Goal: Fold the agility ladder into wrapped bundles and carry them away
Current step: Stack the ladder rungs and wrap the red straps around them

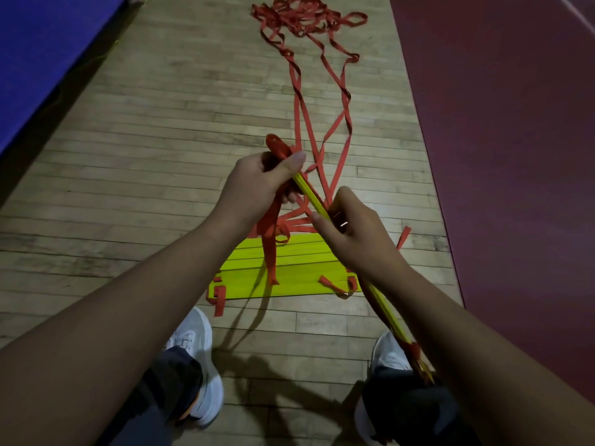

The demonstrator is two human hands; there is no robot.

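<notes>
We held one slat bundle (pixel 311 195) above the floor (pixel 128 188) | left hand (pixel 257 185) gripped its top plus red strap (pixel 275 144) | right hand (pixel 357 239) clenched its middle | one slat pile (pixel 289 272) lay below, near two shoes (pixel 196 329)

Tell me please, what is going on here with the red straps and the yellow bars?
A person is gathering up an agility ladder on a wooden floor. The left hand grips the far end of a bundle of yellow rungs together with a red strap loop. The right hand holds the same bundle lower down. The loose rungs lie flat on the floor beneath the hands, not yet gathered. Straps trail away to a tangled heap.
</notes>
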